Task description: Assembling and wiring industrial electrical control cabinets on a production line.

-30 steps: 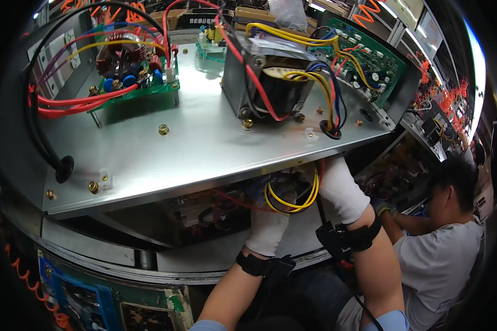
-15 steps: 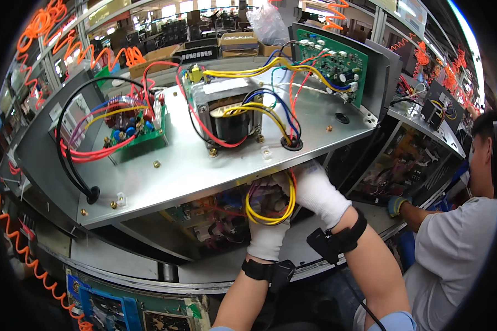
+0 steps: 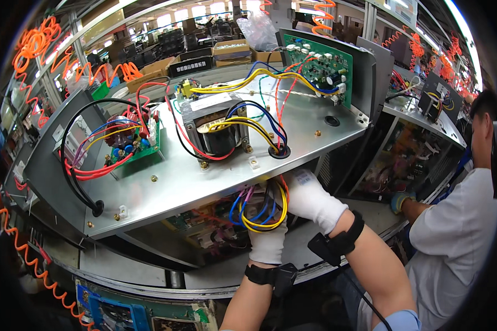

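Both my hands wear white gloves and reach under the front edge of a metal plate (image 3: 176, 182). A loop of yellow, blue and purple wires (image 3: 269, 225) hangs in front of my left hand (image 3: 266, 238). The fingers of that hand are hidden by the wires and the plate. My right hand (image 3: 310, 199) is close beside the same wires, its fingers out of sight beneath the edge. On top of the plate sits a transformer (image 3: 218, 138), whose yellow and blue leads enter a black grommet (image 3: 279, 152). Below, circuit parts (image 3: 207, 220) show inside the dark cabinet.
A green circuit board (image 3: 317, 69) stands upright at the back right; another board (image 3: 132, 154) with coils lies left. A second cabinet (image 3: 397, 160) stands at right, with a co-worker's gloved hand (image 3: 398, 203) at its base. Orange coiled hoses (image 3: 30, 259) hang at left.
Blue and purple wires now show beside the yellow loop at my left hand. The cabinet appears slightly shifted left in view. Both hands stay under the plate's edge.
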Motion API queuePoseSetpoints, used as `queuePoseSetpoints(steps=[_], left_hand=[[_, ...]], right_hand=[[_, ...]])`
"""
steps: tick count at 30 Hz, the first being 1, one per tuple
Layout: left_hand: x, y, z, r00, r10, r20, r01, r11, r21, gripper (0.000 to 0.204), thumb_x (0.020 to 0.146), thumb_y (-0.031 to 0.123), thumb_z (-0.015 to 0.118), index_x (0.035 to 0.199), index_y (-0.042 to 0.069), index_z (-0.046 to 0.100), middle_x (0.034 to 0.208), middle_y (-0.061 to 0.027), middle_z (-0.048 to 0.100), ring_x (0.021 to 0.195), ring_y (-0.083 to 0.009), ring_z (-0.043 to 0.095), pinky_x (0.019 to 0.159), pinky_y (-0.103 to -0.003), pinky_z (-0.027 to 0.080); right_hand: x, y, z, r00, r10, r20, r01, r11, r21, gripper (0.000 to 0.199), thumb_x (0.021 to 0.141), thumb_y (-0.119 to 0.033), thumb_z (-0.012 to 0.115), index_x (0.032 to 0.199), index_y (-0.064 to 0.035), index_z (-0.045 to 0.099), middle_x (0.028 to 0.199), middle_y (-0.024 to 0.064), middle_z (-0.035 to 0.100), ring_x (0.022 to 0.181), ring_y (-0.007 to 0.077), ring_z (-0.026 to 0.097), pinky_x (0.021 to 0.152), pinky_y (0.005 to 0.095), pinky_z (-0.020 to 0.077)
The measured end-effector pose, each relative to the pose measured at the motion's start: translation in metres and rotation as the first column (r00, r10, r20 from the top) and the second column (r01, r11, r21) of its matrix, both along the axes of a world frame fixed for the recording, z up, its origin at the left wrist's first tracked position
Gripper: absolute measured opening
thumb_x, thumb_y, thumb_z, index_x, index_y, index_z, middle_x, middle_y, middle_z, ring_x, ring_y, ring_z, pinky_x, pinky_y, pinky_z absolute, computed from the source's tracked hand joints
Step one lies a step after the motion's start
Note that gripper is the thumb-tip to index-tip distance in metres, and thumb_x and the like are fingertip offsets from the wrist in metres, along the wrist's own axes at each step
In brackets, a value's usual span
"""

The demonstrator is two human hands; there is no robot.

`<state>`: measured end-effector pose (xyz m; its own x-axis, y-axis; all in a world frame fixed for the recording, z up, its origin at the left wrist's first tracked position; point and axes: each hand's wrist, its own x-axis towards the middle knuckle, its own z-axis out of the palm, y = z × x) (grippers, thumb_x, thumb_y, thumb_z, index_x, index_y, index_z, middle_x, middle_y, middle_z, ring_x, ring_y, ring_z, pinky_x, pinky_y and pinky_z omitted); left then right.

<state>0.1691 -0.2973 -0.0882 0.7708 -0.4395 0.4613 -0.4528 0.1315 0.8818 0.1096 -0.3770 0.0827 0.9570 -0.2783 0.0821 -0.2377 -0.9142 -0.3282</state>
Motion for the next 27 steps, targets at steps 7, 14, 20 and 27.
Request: queuePoseSetpoints(steps=[7,14,20,27], left_hand=[[-0.013,0.026,0.001,0.056,-0.794,-0.606,-0.161,0.591,-0.79,0.024,0.094,0.028,0.053,0.114,0.014,0.059,0.103,-0.0041,0.065,0.09,-0.0183,0.06,0.076,-0.03,0.05],[-0.044,0.075,-0.041,-0.023,-0.628,-0.778,-0.097,0.776,-0.623,0.02,0.094,0.022,0.054,0.107,0.007,0.058,0.098,-0.0037,0.064,0.092,-0.0181,0.06,0.082,-0.034,0.048],[-0.043,0.104,0.025,0.613,-0.238,-0.753,0.414,0.909,0.05,0.036,0.095,0.028,0.058,0.116,-0.002,0.057,0.095,-0.0072,0.065,0.072,-0.0113,0.061,0.059,-0.022,0.048],[0.001,0.138,0.106,0.762,0.05,0.645,-0.207,0.963,0.17,0.041,0.079,0.002,0.067,0.119,0.005,0.059,0.123,-0.0206,0.055,0.11,-0.0326,0.055,0.09,-0.041,0.047]], right_hand=[[-0.051,0.038,-0.062,0.649,-0.304,0.698,0.054,0.933,0.356,0.061,0.076,-0.022,0.07,0.129,-0.0007,0.049,0.131,0.0245,0.046,0.112,0.0372,0.055,0.096,0.0401,0.0458],[-0.026,0.063,-0.118,0.838,-0.457,0.3,0.007,0.558,0.83,0.034,0.093,-0.019,0.055,0.117,0.0042,0.052,0.103,0.0075,0.06,0.095,0.0137,0.055,0.084,0.0297,0.0472],[-0.018,0.064,-0.155,0.746,-0.593,0.304,0.171,0.611,0.773,0.02,0.096,-0.018,0.05,0.101,-0.0002,0.057,0.079,0.0115,0.062,0.07,0.028,0.057,0.064,0.0372,0.0465],[-0.065,0.065,-0.209,0.862,-0.471,0.186,0.379,0.844,0.379,0.021,0.094,-0.027,0.048,0.098,-0.0079,0.053,0.079,0.0205,0.065,0.077,0.0421,0.062,0.069,0.0538,0.0463]])
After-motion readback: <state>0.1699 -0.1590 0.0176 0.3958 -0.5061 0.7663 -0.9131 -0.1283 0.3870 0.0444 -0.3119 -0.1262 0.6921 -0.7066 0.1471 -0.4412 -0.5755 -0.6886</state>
